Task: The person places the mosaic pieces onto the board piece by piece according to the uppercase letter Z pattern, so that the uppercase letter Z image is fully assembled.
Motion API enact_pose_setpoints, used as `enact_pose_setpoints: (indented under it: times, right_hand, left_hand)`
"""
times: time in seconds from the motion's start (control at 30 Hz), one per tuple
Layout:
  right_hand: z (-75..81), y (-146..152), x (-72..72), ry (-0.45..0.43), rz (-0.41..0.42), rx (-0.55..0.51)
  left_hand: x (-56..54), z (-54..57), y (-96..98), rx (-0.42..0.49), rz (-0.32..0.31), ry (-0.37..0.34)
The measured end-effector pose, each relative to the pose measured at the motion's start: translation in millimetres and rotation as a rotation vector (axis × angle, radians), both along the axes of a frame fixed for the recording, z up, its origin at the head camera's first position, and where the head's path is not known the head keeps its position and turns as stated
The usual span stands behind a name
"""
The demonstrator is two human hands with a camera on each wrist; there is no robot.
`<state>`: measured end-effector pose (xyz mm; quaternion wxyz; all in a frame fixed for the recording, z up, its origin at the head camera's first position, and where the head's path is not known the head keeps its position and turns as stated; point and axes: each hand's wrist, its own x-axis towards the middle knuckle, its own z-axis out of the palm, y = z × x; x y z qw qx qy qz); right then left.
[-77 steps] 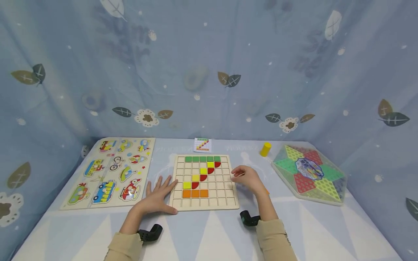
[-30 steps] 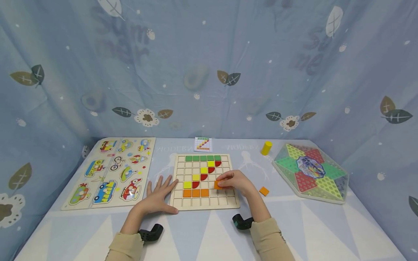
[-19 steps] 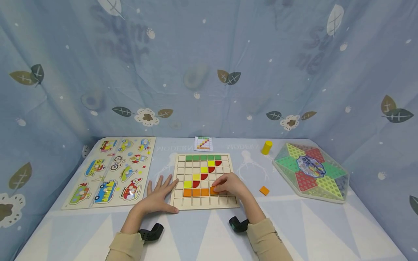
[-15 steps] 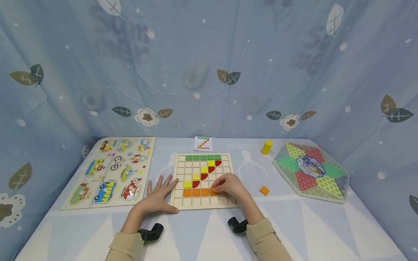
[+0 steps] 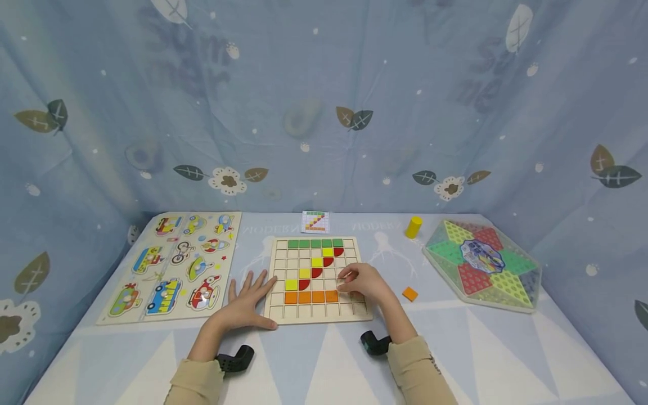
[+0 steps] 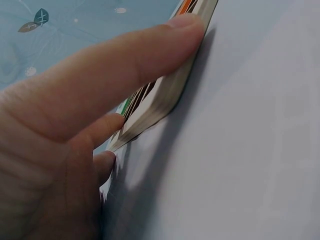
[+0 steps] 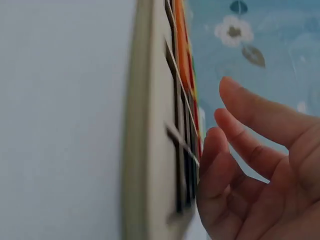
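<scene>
A wooden grid board [image 5: 354, 315] lies on the table with green, yellow, red and orange tiles in its cells. My left hand [image 5: 244, 308] is spread at the board's left side; its thumb [image 6: 185, 32] rests at the near edge in the left wrist view. Over the right part of the board is my right hand [image 5: 367, 281], with nothing between thumb and fingertips. The right wrist view shows its thumb [image 7: 237, 97] apart from the bent fingers. Just left of those fingertips, the rightmost orange tile [image 5: 331, 296] lies flat in its row.
A loose orange tile [image 5: 410, 293] lies right of the board. Behind the board sits a pattern card [image 5: 315, 222]. A yellow cylinder [image 5: 413, 227], a hexagonal game box [image 5: 481, 264] and a vehicle puzzle board [image 5: 169, 267] lie around it.
My right hand carried an orange tile leftward onto the board, set it at the right end of the orange row, let go and drew back slightly right. My left hand stays put.
</scene>
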<state>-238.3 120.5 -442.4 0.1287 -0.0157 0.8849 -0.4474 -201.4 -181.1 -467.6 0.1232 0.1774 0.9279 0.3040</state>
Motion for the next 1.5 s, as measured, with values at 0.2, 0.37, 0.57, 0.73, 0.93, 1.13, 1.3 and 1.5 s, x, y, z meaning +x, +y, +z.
enact_pose_setpoints:
  times: [0.2, 0.37, 0.57, 0.73, 0.93, 1.13, 1.3, 1.5]
  right_hand:
    - [7.3, 36.4, -6.9, -0.017, -0.107, -0.055]
    - [8.7, 54.8, -9.0, -0.023, -0.132, -0.062]
    - [12.7, 73.8, -3.9, -0.022, -0.151, -0.012]
    - [15.4, 100.9, 8.8, -0.037, -0.146, 0.189]
    - [15.5, 122.5, 20.0, -0.106, -0.122, 0.343]
    - [12.4, 123.1, 22.5, -0.090, -0.142, 0.315]
    - [7.8, 115.2, 17.9, -0.032, -0.129, 0.160]
    - [7.9, 86.9, 7.6, -0.033, -0.092, -0.114]
  left_hand:
    - [-1.2, 0.5, -0.5, -0.001, 0.000, -0.003]
    - [-1.6, 0.7, -0.3, -0.003, -0.003, 0.008]
    - [-1.8, -1.7, 3.9, 0.012, -0.017, 0.002]
    - [-1.6, -3.2, 6.6, 0.009, -0.013, -0.009]
    - [-0.7, -1.1, 4.2, 0.009, -0.011, -0.005]
    - [-0.5, -1.2, 2.0, 0.008, -0.006, -0.004]
    - [0.1, 0.3, 1.5, 0.012, -0.003, -0.005]
    - [0.3, 1.2, 1.2, 0.008, 0.002, -0.003]
